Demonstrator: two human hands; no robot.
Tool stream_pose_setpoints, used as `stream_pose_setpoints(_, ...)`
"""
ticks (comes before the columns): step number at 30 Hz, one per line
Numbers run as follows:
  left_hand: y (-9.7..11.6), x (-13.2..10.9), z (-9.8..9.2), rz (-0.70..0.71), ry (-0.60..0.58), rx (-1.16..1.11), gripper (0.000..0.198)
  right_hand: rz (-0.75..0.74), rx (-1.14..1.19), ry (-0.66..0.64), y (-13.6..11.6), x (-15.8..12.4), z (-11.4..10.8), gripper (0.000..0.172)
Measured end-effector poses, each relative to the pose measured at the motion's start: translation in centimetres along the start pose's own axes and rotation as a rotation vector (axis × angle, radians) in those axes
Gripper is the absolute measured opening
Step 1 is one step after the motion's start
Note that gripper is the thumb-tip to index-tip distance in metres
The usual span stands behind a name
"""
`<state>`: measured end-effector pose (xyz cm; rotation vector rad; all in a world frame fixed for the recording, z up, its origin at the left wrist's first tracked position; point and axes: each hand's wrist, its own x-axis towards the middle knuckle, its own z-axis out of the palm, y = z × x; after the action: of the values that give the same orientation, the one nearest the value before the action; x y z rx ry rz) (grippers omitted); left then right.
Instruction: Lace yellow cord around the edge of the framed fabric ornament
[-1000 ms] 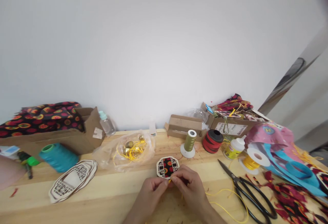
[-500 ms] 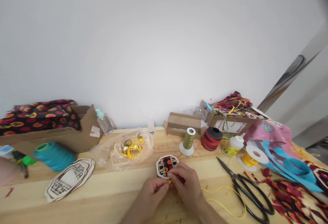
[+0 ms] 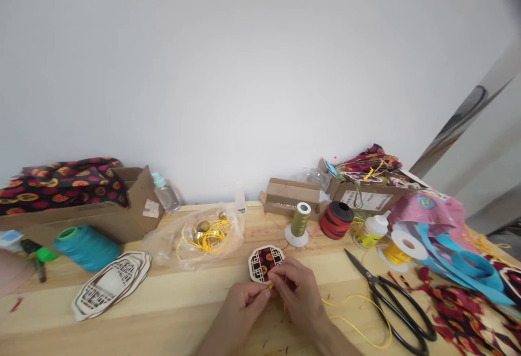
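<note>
As left hand (image 3: 243, 303) and right hand (image 3: 300, 292) pinch yellow cord (image 3: 271, 286), ornament (image 3: 265, 261) just beyond grip

Looking out from head height, facing forward and tilting down across a table (image 3: 183, 310) toward a pale wall (image 3: 260, 84). Taking in the wall above, the table below. Sitting close behind and above the left hand (image 3: 243, 303) and right hand (image 3: 299, 292), catching both near the bottom middle.
</note>
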<state>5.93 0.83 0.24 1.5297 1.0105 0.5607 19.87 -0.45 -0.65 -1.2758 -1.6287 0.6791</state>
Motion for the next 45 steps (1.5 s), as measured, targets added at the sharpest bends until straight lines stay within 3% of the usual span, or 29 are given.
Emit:
stream_pose_setpoints(10, 0.0, 0.1, 0.2, -0.012, 0.030, 0.006, 0.037, 0.052, 0.018, 0.035, 0.4, 0.0, -0.1, 0.017)
stream_pose_setpoints(21, -0.8, -0.1, 0.2, -0.055, 0.154, -0.028, 0.037, 0.023, 0.002, -0.006, 0.1, 0.0, -0.5, 0.017)
stream_pose_setpoints(25, -0.2, -0.2, -0.1, -0.026, 0.122, -0.064, 0.031, 0.004, 0.007, 0.013, 0.1, 0.0, -0.4, 0.017)
stream_pose_setpoints(36, -0.2, -0.2, -0.3, -0.028, 0.137, -0.067, 0.032, -0.018, -0.010, 0.000, -0.3, 0.1, -0.4, 0.017)
stream_pose_setpoints(45, 0.3, -0.5, -0.2, 0.061, 0.140, -0.051, 0.037, -0.088, -0.050, 0.006, -0.4, -0.3, -0.6, 0.018)
